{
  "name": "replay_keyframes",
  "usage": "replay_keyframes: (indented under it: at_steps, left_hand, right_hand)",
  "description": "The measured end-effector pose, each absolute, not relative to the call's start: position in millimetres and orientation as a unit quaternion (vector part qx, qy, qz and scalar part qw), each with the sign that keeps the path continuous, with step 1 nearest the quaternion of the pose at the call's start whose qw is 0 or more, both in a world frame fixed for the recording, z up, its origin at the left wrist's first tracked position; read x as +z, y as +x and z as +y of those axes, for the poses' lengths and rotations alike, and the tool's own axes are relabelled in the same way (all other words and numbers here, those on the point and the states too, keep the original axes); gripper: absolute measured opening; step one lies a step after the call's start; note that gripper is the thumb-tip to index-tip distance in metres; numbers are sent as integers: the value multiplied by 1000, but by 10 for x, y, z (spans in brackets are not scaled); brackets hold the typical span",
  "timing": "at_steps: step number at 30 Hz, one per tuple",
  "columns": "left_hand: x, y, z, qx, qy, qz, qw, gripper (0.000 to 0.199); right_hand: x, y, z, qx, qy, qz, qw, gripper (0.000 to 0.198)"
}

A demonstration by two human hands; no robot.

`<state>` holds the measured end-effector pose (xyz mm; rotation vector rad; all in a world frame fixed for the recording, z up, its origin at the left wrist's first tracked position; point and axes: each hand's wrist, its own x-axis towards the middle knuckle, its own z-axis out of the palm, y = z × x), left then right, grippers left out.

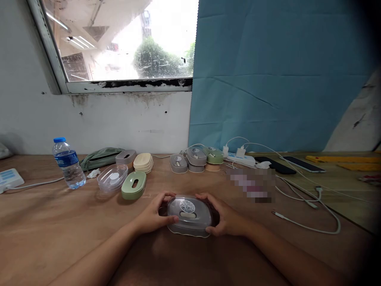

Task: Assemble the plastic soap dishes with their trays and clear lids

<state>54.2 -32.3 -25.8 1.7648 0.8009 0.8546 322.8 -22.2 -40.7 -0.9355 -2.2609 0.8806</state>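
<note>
In the head-camera view, a person's left hand [156,212] and right hand [224,216] frame a gray oval box [190,229] with a clear domed cover at the near side of a brown tabletop [178,258]. Each hand is curved partway open to the box's width, fingers at the far edge and thumb at the near edge, holding the ends between them. The box sits level and centered between the palms, apparently resting on the table, its round printed sticker [187,206] facing up.

The cover looks seated, so this box appears all but put together, though whether its rim is fully pressed down cannot be told. Along the wall, two gray boxes [178,163] [196,155] and a green box [213,155] stand seemingly complete. At left, well apart from the hands, a loose clear cover [104,182], a light green slotted box part [133,193], a gray slotted part [128,159] and a cream stack of trays [143,163] lie separate, suggesting work left to do.
</note>
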Motion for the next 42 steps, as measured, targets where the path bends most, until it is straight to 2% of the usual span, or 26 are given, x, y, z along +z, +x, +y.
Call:
replay_keyframes:
  at_steps: [11,16,22,26,29,34,38,40,42]
  left_hand:
    - [-266,526,-267,341,697,273,569,53]
    - [-269,493,-240,335,701,268,570,51]
    - [-274,451,-216,376,687,314,536,47]
    - [-323,474,-178,426,664,345,509,39]
    - [-351,474,-124,492,616,398,468,33]
    - [-369,399,9,623,521,451,370,20]
    - [-400,367,70,645,484,468,362,17]
    - [-414,371,73,645,485,466,364,17]
    - [-416,384,61,643,492,461,364,17]
  right_hand:
    - [-202,3140,-330,300,-418,-822,244,79]
    - [-241,3144,-331,282,-420,-828,241,77]
    - [-242,3075,-354,216,-377,-866,250,98]
    - [-259,2997,-349,218,-350,-886,213,81]
    - [-320,2943,-308,201,-339,-892,221,72]
    - [-325,2743,6,100,-353,-877,310,68]
    - [-186,2453,560,3,-419,-826,377,63]
    - [-121,2318,854,-49,-462,-804,372,63]
    - [-82,2217,1098,-110,-509,-788,329,65]
